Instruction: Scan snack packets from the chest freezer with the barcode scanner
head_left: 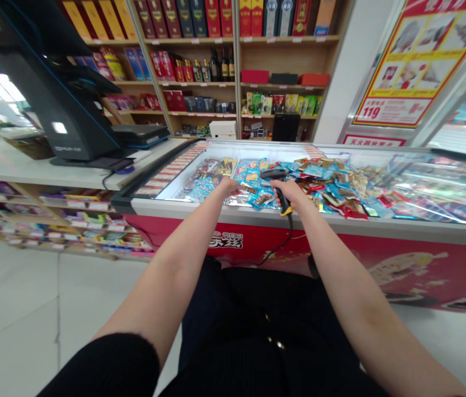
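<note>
My right hand (289,194) has its fingers clamped round the grip of a black-and-yellow barcode scanner (279,190), with the scanner's head held just above the snack packets (311,179) heaped in the chest freezer (385,229). Its cable (284,240) hangs down over the freezer's red front. My left hand (229,187) reaches in beside it, right at the blue packets. I cannot tell whether those fingers are apart or pinching anything, because the packets and the angle hide them.

As I judge it, both hands are working at the near edge of the heap, and the next move calls for a clear hold on a single packet. The scanner's window is hidden from me, and the packets' print is too small to read. To my left, a checkout terminal (67,110) stands on the table (42,165).
</note>
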Available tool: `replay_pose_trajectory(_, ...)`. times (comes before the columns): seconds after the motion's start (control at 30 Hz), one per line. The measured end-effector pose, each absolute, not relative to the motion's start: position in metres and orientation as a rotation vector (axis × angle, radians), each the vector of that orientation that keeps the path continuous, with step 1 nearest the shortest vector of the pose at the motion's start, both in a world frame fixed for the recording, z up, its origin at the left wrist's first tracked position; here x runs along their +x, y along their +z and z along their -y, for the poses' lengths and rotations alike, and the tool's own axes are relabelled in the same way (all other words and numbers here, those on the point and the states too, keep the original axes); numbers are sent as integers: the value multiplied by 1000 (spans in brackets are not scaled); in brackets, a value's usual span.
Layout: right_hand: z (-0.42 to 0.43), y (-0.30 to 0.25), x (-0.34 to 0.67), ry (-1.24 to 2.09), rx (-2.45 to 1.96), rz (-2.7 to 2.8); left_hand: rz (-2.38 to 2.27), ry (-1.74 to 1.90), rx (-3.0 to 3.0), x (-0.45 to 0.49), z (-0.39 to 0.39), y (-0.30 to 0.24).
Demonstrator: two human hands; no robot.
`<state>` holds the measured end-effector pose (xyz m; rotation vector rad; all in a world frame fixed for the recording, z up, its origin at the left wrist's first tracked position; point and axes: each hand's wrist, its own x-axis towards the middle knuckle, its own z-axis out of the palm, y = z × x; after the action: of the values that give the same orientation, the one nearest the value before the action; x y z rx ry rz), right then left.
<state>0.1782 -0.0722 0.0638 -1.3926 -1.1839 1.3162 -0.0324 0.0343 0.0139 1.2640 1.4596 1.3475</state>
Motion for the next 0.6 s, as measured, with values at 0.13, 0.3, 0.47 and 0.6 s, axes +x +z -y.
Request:
replay_pose_trajectory(0.13, 75, 66, 174, 1314, -1397, 1192, -1502, 1133, 985, -40, -22, 30)
replay_pose_trajectory(0.3, 81, 73, 165, 1297, -1416, 1192, -1315, 1235, 810, -42, -9, 32)
replay_pose_trajectory(0.47, 88, 76, 156, 1267, -1429, 1250, -1186, 1335, 788, -39, 0, 26)
replay_pose_trajectory(0.6, 93, 79, 151, 1248, -1450, 1280, -1144, 1360, 791, -41, 3, 25)
